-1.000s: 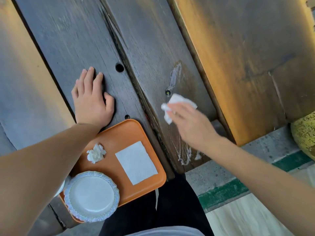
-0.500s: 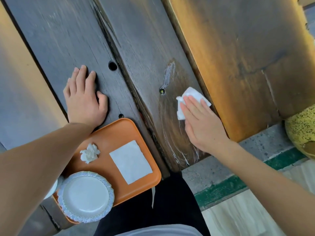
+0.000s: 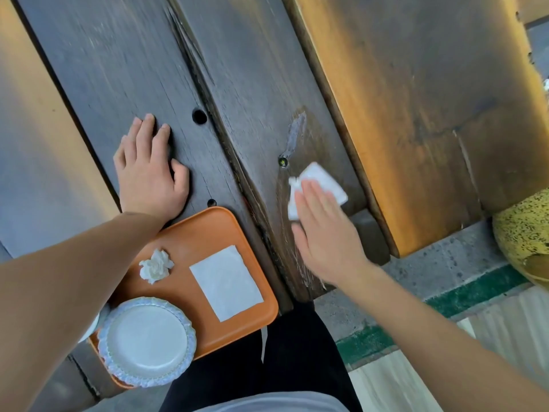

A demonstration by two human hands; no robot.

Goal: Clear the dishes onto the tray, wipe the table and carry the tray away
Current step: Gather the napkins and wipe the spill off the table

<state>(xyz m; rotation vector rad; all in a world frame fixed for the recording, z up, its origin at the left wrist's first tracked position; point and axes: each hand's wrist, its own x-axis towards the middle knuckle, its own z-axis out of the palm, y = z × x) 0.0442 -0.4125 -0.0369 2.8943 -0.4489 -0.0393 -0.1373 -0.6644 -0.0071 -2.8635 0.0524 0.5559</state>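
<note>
My right hand presses a folded white wipe flat against the dark wooden table, near its front edge, beside a small bolt head. Wet streaks mark the plank around it. My left hand rests palm down on the table just beyond the orange tray, holding nothing. On the tray lie a white paper plate, a crumpled tissue and a flat white napkin. My left forearm hides the tray's left side.
A lighter brown plank runs along the right of the table. A yellow speckled object sits at the right edge. Below are a concrete step with a green stripe and my dark trousers.
My right hand swept the wipe right along the plank and has now slid back slightly towards me and left. The left hand has stayed in place.
</note>
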